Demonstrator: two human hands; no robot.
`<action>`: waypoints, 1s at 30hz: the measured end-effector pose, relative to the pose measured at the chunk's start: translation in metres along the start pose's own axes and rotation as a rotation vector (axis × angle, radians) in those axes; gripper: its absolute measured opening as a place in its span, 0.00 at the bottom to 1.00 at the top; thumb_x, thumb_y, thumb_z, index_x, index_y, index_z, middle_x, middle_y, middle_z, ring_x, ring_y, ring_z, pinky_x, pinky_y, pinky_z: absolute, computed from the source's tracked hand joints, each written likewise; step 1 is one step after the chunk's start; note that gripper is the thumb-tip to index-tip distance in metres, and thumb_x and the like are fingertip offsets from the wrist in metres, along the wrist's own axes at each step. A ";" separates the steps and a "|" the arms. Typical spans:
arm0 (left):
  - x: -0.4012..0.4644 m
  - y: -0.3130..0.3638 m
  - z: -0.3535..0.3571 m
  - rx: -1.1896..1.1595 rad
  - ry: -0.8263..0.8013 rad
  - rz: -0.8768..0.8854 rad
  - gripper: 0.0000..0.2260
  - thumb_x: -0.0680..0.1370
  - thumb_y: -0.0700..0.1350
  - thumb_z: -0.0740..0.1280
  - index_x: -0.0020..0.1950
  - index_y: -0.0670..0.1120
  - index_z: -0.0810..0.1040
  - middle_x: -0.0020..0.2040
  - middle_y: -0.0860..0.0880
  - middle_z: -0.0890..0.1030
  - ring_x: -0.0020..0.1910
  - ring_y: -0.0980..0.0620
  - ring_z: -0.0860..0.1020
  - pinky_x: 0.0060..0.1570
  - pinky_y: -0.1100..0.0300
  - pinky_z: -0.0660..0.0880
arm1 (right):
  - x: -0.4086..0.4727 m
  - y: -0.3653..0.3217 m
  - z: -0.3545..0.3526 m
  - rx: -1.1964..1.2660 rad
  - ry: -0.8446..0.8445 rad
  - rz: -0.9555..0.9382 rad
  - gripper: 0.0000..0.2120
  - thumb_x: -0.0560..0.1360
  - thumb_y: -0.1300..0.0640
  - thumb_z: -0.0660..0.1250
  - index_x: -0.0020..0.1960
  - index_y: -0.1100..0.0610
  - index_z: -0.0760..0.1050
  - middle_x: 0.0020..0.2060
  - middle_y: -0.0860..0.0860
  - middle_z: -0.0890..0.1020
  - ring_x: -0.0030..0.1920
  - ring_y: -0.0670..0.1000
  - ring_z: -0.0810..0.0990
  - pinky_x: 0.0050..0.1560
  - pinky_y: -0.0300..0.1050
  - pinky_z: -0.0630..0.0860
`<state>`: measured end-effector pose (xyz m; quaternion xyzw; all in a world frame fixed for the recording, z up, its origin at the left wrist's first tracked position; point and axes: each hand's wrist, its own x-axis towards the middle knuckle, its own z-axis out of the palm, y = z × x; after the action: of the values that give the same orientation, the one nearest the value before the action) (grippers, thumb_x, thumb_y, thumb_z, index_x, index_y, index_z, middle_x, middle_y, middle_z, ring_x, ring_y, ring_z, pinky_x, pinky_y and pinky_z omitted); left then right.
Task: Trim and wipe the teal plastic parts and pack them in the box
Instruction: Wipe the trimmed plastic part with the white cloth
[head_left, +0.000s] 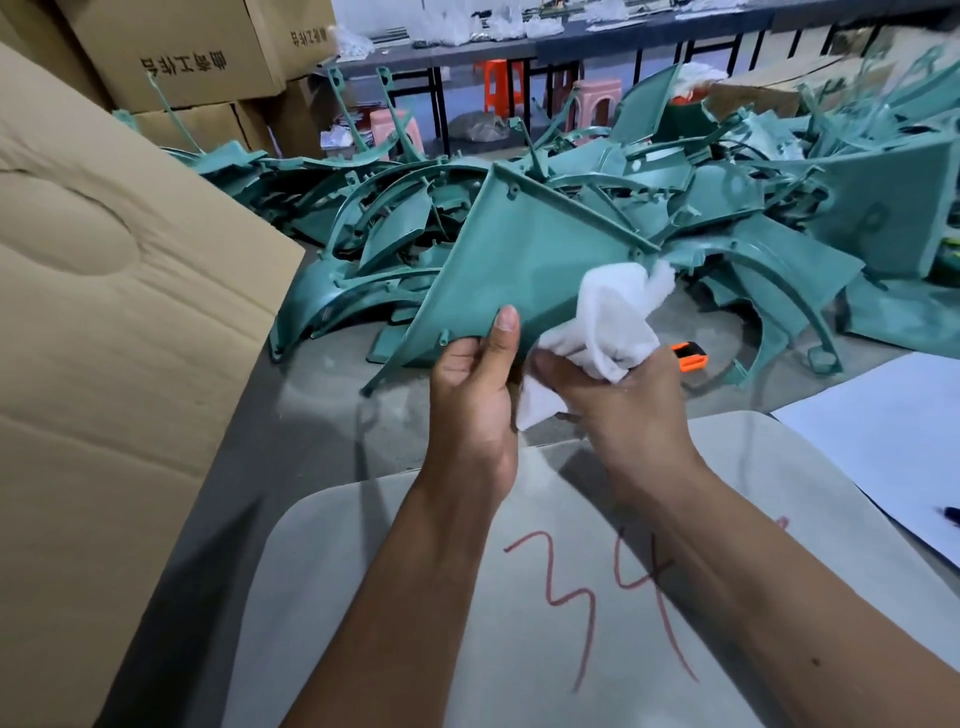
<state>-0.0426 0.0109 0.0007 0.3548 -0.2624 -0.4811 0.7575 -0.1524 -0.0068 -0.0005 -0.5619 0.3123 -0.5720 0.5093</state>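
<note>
I hold a flat, triangular teal plastic part (524, 260) above the table, tilted up and away from me. My left hand (475, 384) grips its near bottom edge, thumb pressed on the face. My right hand (618, 405) clutches a crumpled white cloth (608, 327) that lies against the part's lower right area. Behind it spreads a big pile of teal plastic parts (727, 197), curved and flat. The flap of a large cardboard box (119, 322) fills the left side.
An orange and black utility knife (688, 356) lies on the table just right of my right hand. A grey board marked "34" in red (597, 597) lies under my forearms. White paper (893, 441) sits at right. Stacked cartons (197, 52) stand far left.
</note>
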 end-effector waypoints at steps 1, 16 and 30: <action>0.001 0.000 -0.001 0.011 -0.017 -0.010 0.09 0.83 0.42 0.64 0.49 0.38 0.80 0.47 0.43 0.86 0.47 0.47 0.85 0.46 0.51 0.83 | 0.001 -0.002 -0.002 -0.004 0.015 -0.012 0.05 0.74 0.68 0.76 0.43 0.68 0.81 0.37 0.64 0.84 0.36 0.56 0.83 0.33 0.54 0.78; 0.005 0.018 -0.011 0.028 -0.085 -0.015 0.20 0.77 0.48 0.66 0.58 0.32 0.77 0.52 0.38 0.85 0.49 0.46 0.85 0.50 0.54 0.82 | 0.009 0.003 -0.017 -0.702 0.059 -0.514 0.13 0.68 0.70 0.60 0.35 0.54 0.62 0.29 0.45 0.63 0.33 0.49 0.56 0.31 0.37 0.55; 0.006 0.026 -0.023 0.251 -0.025 0.067 0.08 0.82 0.45 0.67 0.46 0.43 0.80 0.41 0.46 0.85 0.42 0.47 0.83 0.43 0.53 0.80 | -0.014 -0.020 -0.010 0.187 -0.474 0.104 0.04 0.75 0.53 0.75 0.44 0.52 0.82 0.33 0.48 0.83 0.31 0.46 0.80 0.31 0.37 0.75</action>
<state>-0.0091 0.0189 0.0078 0.4318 -0.3415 -0.4233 0.7195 -0.1682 0.0099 0.0117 -0.6140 0.1584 -0.4240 0.6467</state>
